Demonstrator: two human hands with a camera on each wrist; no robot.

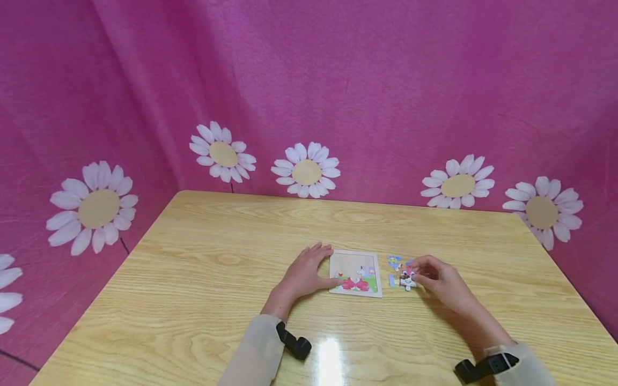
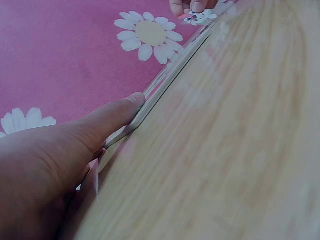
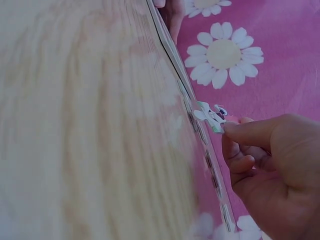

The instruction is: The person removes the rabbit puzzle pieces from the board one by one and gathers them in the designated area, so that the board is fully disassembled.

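Observation:
A square puzzle tray (image 1: 355,253) with a pale rim lies on the table, its lower part filled with pieces in red, green and white. My left hand (image 1: 304,273) rests at the tray's left side, fingers spread, with the thumb (image 2: 132,100) on the rim in the left wrist view. To the right of the tray, my right hand (image 1: 444,281) pinches a jigsaw piece (image 3: 211,117) showing part of a cartoon face. That piece is tilted up off the table between thumb and fingers. Other loose jigsaw pieces (image 1: 394,260) lie beside it, partly hidden by the held piece and hand.
The wooden table (image 1: 217,241) spreads out on all sides of the tray. Behind and left of it hangs a pink curtain (image 1: 367,96) printed with white daisies. A bright light reflection (image 1: 330,359) shows on the tabletop near the front.

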